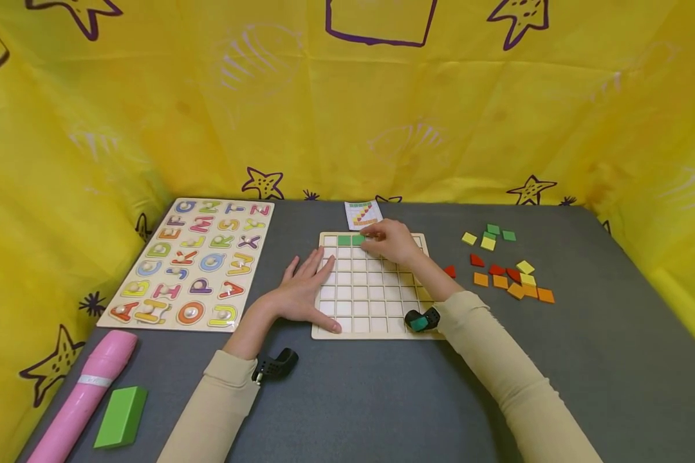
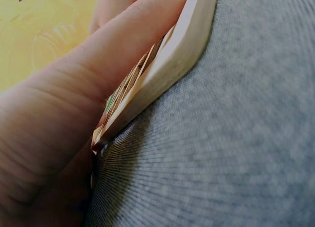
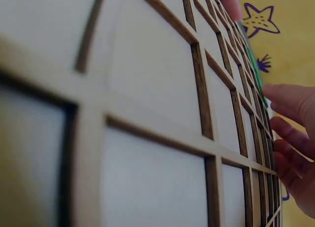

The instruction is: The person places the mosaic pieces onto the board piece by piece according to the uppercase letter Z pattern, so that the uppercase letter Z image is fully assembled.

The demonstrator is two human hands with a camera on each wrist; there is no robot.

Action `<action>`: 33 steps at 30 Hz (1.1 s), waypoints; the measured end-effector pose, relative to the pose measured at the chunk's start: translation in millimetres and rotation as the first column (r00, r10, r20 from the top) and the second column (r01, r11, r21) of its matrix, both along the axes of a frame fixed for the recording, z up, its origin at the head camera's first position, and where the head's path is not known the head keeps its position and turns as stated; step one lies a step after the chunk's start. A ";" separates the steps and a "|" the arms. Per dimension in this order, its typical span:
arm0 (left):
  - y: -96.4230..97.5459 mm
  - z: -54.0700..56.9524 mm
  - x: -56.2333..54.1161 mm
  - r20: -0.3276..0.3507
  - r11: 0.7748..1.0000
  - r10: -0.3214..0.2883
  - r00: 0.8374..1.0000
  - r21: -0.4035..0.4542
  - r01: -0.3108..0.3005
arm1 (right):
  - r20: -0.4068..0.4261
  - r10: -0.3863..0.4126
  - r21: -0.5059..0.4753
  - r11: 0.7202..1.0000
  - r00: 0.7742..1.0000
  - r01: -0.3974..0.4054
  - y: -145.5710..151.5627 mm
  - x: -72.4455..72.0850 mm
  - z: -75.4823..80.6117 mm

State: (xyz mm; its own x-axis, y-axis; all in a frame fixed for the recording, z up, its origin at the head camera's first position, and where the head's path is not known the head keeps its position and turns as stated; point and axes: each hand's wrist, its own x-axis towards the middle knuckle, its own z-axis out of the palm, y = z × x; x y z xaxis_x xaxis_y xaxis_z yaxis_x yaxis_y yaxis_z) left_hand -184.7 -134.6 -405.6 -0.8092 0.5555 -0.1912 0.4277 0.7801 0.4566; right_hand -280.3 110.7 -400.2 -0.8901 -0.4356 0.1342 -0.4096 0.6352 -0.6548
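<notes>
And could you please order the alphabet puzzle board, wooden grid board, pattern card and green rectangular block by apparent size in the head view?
1. Alphabet puzzle board
2. Wooden grid board, partly covered
3. Green rectangular block, helped by being nearer the camera
4. Pattern card

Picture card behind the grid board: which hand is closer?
Right. The right hand is over the grid board's far edge, just in front of the picture card; the left hand is spread at the board's left edge, farther off.

Play area, yellow starfish-print cloth (image 1: 336,109), alphabet puzzle (image 1: 174,269), grey table (image 1: 614,334)
</notes>
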 end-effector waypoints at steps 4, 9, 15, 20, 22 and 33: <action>-1.5 -0.2 -0.2 0.003 1.000 -0.005 1.000 0.025 0.005 | 0.037 -0.031 -0.009 0.999 0.999 0.032 2.1 1.7 -0.3; -3.5 -2.7 -1.6 -0.016 0.997 -0.011 1.000 0.079 0.012 | 0.056 -0.042 -0.013 0.999 0.998 0.043 5.5 3.6 0.9; -4.5 -4.4 -2.2 -0.034 0.987 0.017 0.999 0.162 -0.012 | 0.132 -0.122 -0.109 0.985 0.984 0.137 17.3 6.7 7.2; -4.1 -5.4 -2.6 -0.036 0.979 0.044 0.998 0.199 -0.036 | 0.171 -0.195 -0.131 0.967 0.966 0.219 39.6 2.6 10.9; -3.9 -5.6 -2.7 -0.036 0.978 0.051 0.998 0.204 -0.043 | 0.171 -0.224 -0.129 0.960 0.959 0.247 53.1 0.3 12.1; -5.0 -7.2 -3.0 -0.035 0.977 0.055 0.998 0.209 -0.047 | 0.078 -0.386 0.007 0.922 0.919 0.386 138.1 -3.9 17.1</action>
State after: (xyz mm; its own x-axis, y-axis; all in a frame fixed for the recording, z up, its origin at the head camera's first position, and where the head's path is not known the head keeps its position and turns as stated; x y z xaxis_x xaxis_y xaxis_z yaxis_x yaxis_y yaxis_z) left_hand -187.8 -139.6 -412.8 -0.8423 0.5373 -0.0417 0.4113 0.6910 0.5944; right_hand -284.2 248.8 -383.1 -0.9966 -0.0554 0.0612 -0.0822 0.7283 -0.6804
